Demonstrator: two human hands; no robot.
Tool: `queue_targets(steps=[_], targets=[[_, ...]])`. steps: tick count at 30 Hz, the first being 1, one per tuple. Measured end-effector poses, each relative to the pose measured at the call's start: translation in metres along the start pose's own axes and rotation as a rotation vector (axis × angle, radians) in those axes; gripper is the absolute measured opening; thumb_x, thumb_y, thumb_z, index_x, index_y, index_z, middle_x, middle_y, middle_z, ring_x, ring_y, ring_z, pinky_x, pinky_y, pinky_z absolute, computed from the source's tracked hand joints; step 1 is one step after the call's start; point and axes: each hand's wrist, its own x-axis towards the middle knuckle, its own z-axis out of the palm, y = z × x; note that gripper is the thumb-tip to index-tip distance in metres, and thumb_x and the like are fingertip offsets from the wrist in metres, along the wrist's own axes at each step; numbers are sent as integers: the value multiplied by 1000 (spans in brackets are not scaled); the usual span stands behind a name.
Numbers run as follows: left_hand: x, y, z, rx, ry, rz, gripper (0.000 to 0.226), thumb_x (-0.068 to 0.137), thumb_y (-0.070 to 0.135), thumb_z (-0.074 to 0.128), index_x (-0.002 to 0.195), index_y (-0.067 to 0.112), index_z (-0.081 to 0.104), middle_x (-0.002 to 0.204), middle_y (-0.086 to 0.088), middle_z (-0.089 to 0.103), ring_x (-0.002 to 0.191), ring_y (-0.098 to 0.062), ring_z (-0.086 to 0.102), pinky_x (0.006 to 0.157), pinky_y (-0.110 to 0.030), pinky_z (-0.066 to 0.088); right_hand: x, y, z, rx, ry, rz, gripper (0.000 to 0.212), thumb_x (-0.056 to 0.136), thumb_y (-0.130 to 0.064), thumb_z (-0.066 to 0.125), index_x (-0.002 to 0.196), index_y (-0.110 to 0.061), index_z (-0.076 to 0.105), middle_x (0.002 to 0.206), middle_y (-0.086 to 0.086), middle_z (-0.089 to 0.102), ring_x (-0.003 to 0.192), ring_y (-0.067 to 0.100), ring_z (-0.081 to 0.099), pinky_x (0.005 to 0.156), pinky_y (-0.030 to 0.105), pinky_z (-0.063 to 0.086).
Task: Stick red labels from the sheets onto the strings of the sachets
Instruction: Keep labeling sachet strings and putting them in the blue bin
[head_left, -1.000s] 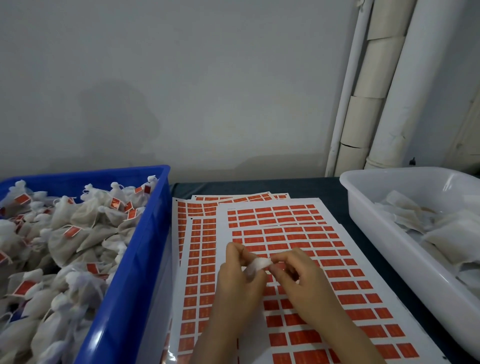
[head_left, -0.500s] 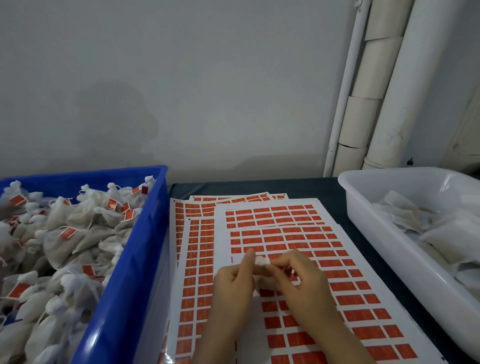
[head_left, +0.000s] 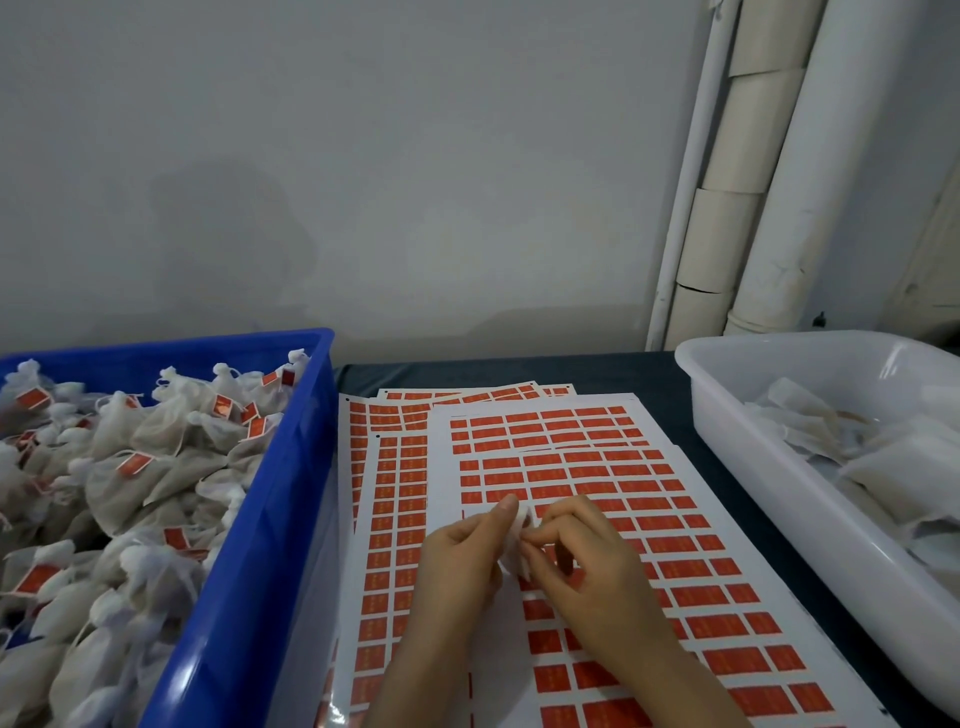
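A person's left hand (head_left: 457, 564) and right hand (head_left: 589, 577) meet fingertip to fingertip, both pinching a small white sachet (head_left: 516, 548) between them. Mostly hidden, it appears to stand with its long axis running away from the person, one end showing above the fingertips. Directly beneath the hands lies the top sheet of red labels (head_left: 597, 467), its long side stretching forward from the hands, with other sheets (head_left: 384, 467) fanned under it on the left hand's side. Outward of the left hand, a blue bin (head_left: 270, 519) holds tagged sachets (head_left: 130, 483); outward of the right, a white tub (head_left: 753, 467) holds plain sachets (head_left: 904, 462). All rest on a dark table (head_left: 623, 374).
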Motion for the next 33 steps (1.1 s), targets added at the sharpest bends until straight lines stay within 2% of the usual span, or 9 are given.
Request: queue_targets(steps=[2, 6, 9, 12, 16, 19, 25, 30, 33], targets=[[-1, -1, 0, 4, -34, 17, 43, 85, 46, 58, 46, 32, 67, 42, 12, 53, 48, -7, 49, 45, -11, 39, -2, 2, 1, 35, -49, 38, 14, 85, -34, 57, 84, -22, 65, 82, -12, 62, 66, 0, 56, 63, 8, 50], [1, -3, -3, -44, -63, 36, 30, 85, 41, 60, 62, 25, 71, 57, 4, 64, 55, -6, 60, 50, -14, 46, -6, 6, 4, 60, -126, 121, 5, 86, -30, 60, 90, -30, 61, 80, -26, 56, 73, -4, 58, 71, 4, 46], [3, -5, -2, -25, -42, 62, 19, 86, 34, 62, 73, 24, 71, 71, 3, 70, 72, -13, 66, 56, -18, 49, -6, 6, 4, 71, -157, 153, 10, 87, -28, 60, 91, -36, 56, 81, -30, 53, 79, -6, 57, 74, 5, 45], [2, -8, 0, 66, 20, 110, 5, 82, 31, 68, 81, 26, 66, 73, 10, 68, 70, -10, 65, 47, -9, 44, -6, 8, 4, 66, -166, 183, 10, 87, -29, 60, 96, -33, 59, 88, -27, 56, 82, -7, 57, 74, 4, 45], [5, -12, 1, 189, 33, 203, 10, 82, 33, 69, 87, 29, 62, 74, 14, 66, 69, -5, 64, 44, -4, 41, -4, 11, 3, 31, -178, 190, 11, 88, -29, 59, 98, -31, 60, 91, -25, 55, 82, -7, 55, 75, 2, 43], [8, -17, 2, 286, 66, 257, 11, 83, 32, 68, 82, 30, 58, 81, 12, 62, 74, -5, 60, 45, -5, 41, -4, 13, 3, 9, -191, 182, 10, 88, -30, 58, 98, -28, 60, 95, -20, 54, 84, -3, 54, 77, 7, 45], [9, -23, 0, 493, 139, 508, 27, 86, 17, 65, 76, 36, 49, 81, 20, 54, 78, 0, 55, 56, -1, 42, -4, 12, 4, -54, -204, 130, 10, 88, -32, 58, 96, -28, 61, 101, -22, 43, 86, -7, 49, 76, 0, 41], [7, -25, -1, 664, 197, 749, 15, 83, 16, 69, 91, 26, 63, 94, 22, 54, 78, 3, 54, 63, 1, 39, -3, 9, 0, 14, -179, 116, 5, 87, -30, 60, 88, -34, 58, 125, -43, 23, 94, -18, 46, 79, -5, 36], [7, -24, -2, 634, 231, 809, 19, 80, 17, 72, 97, 22, 68, 96, 20, 57, 79, 0, 57, 67, -2, 41, -3, 7, 1, 78, -197, 131, 18, 87, -27, 60, 86, -42, 51, 119, -43, 31, 96, -19, 47, 84, -2, 37]])
